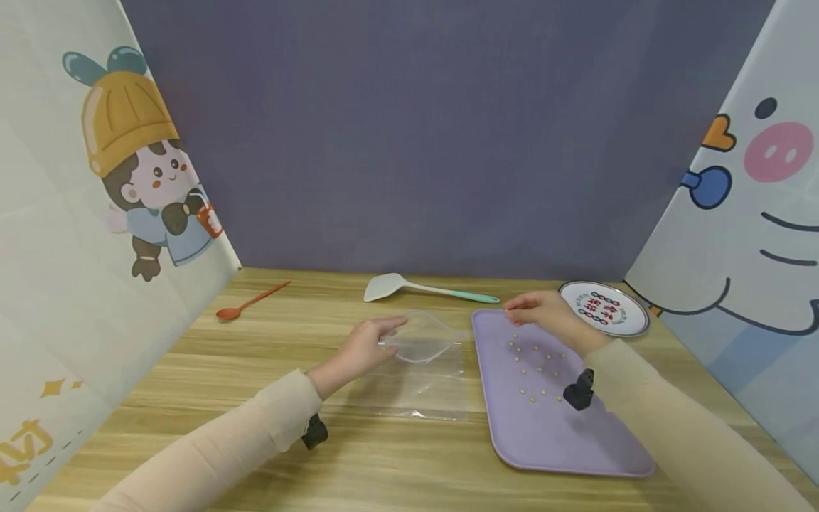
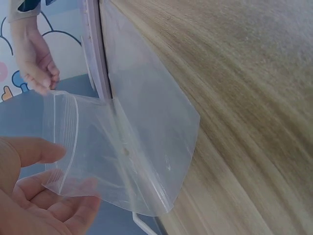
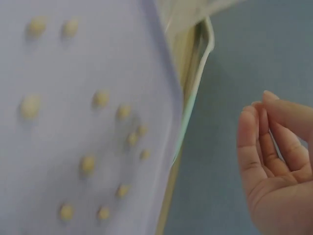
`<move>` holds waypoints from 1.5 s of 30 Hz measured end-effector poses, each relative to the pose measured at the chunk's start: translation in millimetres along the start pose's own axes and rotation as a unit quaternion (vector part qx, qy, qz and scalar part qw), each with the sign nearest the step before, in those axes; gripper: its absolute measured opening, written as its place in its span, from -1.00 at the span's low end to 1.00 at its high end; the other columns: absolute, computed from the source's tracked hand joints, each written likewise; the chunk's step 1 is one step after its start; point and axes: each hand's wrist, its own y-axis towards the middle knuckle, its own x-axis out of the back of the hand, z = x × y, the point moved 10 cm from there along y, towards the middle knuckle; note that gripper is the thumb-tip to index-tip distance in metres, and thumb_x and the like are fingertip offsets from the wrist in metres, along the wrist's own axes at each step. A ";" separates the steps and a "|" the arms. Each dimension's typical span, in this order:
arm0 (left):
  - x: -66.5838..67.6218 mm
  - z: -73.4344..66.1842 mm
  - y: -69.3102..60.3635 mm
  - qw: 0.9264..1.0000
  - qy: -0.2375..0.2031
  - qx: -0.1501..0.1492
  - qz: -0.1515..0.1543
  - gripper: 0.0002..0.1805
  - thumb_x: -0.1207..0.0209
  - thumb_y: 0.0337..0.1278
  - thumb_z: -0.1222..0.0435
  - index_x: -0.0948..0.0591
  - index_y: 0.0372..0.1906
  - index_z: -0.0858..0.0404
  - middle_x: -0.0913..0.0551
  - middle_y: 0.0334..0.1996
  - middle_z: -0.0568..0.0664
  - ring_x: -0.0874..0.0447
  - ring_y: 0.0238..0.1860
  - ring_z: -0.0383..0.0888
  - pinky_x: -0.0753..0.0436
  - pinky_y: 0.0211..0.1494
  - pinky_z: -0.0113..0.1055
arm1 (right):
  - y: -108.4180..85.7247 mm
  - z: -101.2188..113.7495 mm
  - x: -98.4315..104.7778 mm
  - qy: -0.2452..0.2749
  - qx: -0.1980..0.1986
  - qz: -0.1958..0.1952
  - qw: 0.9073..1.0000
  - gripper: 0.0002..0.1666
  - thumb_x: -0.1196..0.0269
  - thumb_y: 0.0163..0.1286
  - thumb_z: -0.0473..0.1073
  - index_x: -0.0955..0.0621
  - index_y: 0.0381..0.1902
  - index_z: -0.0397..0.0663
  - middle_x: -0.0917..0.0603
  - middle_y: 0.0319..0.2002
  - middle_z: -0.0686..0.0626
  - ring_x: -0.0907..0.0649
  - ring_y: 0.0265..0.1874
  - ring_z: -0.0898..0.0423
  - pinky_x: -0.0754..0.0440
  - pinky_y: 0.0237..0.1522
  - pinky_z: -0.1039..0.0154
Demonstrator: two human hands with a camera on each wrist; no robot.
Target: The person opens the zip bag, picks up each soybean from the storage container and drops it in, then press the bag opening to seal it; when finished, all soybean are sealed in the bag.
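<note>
A clear zip bag (image 1: 422, 384) lies over the wood tabletop, its mouth spread into an oval. My left hand (image 1: 367, 350) grips the mouth's left edge; in the left wrist view the thumb (image 2: 41, 149) is at the zip strip and the fingers curl behind the film. A small tan speck (image 2: 126, 152) shows through the bag. My right hand (image 1: 544, 314) hovers above the back left part of a purple tray (image 1: 544, 444), thumb and fingertips drawn together. Anything between those fingertips is hidden. Several pale yellow soybeans (image 1: 539, 370) lie scattered on the tray.
Behind the bag lies a spatula (image 1: 387, 286) with a white blade and a mint handle. An orange-red spoon (image 1: 229, 313) is at the back left. A white printed plate (image 1: 630, 316) sits at the back right, behind the tray. Upright panels enclose the table's back and sides.
</note>
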 end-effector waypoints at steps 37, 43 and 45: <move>3.7 -1.2 -0.1 1.000 -0.012 -0.015 0.005 -0.38 -0.23 0.00 0.52 -0.47 0.29 0.32 -0.50 0.27 0.17 -0.59 0.15 0.17 -0.70 -0.21 -0.32 | 17.4 103.4 -117.8 -0.054 0.114 0.051 0.991 -0.79 -0.33 0.22 -0.36 -0.69 -0.18 -0.37 -0.76 -0.35 -0.18 -0.65 -0.50 0.22 -0.74 -0.32 0.14; 2.1 2.2 0.8 1.000 -0.020 -0.004 0.006 -0.38 -0.22 -0.01 0.52 -0.48 0.28 0.30 -0.53 0.25 0.18 -0.66 0.04 0.12 -0.48 -0.58 -0.49 | 14.5 98.6 -103.4 -0.052 0.124 0.035 0.990 -0.79 -0.34 0.22 -0.31 -0.70 -0.20 -0.33 -0.75 -0.36 -0.19 -0.65 -0.50 0.25 -0.70 -0.40 0.34; 1.3 3.6 1.2 1.000 -0.020 0.003 0.006 -0.37 -0.23 0.00 0.52 -0.48 0.28 0.28 -0.53 0.25 0.17 -0.67 -0.15 0.03 -0.41 -0.65 -0.50 | 13.9 95.1 -96.3 -0.048 0.118 0.030 0.991 -0.78 -0.34 0.23 -0.30 -0.70 -0.19 -0.34 -0.75 -0.36 -0.18 -0.65 -0.49 0.25 -0.71 -0.38 0.34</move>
